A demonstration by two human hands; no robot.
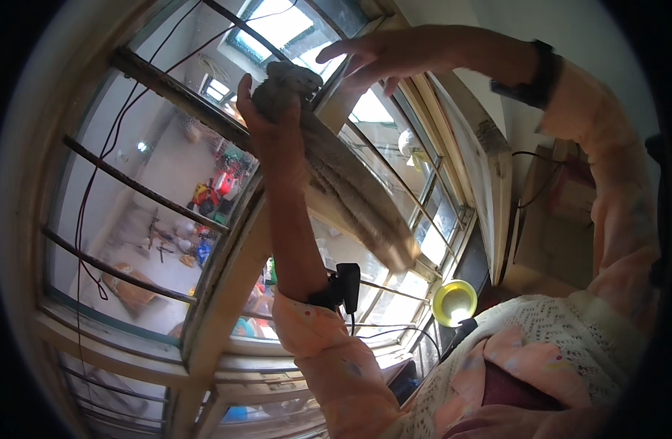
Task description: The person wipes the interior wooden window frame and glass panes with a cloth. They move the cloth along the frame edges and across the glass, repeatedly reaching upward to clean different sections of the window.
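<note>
My left hand [278, 123] is raised at the upper middle, its fingers closed around the bunched top of a grey cloth [350, 181]. The cloth's long folds hang down and to the right, in front of a wooden window frame [231, 263] with metal bars. To the right of the bunched end, my right hand [363, 57] is lifted, fingers spread, and holds nothing that I can see. A gap shows between its fingertips and the cloth. Both wrists wear black straps with devices.
Dark metal bars [144, 181] cross the glass panes, and thin cables [116, 123] hang in front of them at the left. A yellow-green bowl [454, 303] stands near the lower right window corner. An open window sash [498, 164] juts out at the right, beside a cardboard box [550, 241].
</note>
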